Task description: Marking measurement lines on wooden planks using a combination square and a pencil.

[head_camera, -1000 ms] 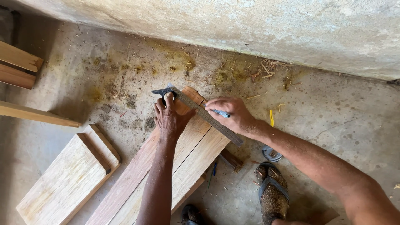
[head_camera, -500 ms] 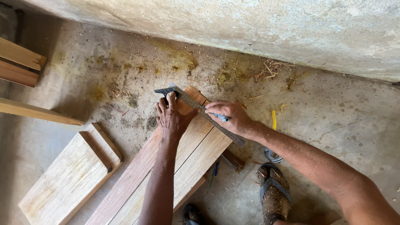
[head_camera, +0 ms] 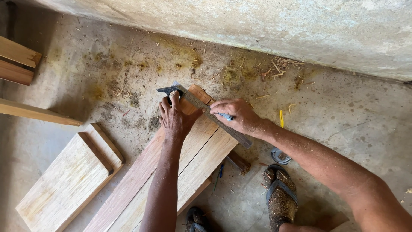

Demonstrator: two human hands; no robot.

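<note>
Two long wooden boards (head_camera: pixel 201 159) lie side by side on the concrete floor, running diagonally. A metal try square (head_camera: pixel 227 129) rests across their far end, its dark stock (head_camera: pixel 168 90) hooked over the left edge. My left hand (head_camera: pixel 176 118) presses flat on the square's stock and the reddish board. My right hand (head_camera: pixel 238 115) holds a blue pen (head_camera: pixel 224 116) with its tip against the square's blade.
A short framed plank panel (head_camera: pixel 68 180) lies to the left, and more timbers (head_camera: pixel 17 64) sit at the far left. A rough concrete wall (head_camera: pixel 300 30) runs along the top. Sawdust and wood scraps litter the floor. My sandalled foot (head_camera: pixel 281 195) stands at the lower right.
My right hand has slid the pen a little leftward along the square's blade. The left hand and the square stay in place.
</note>
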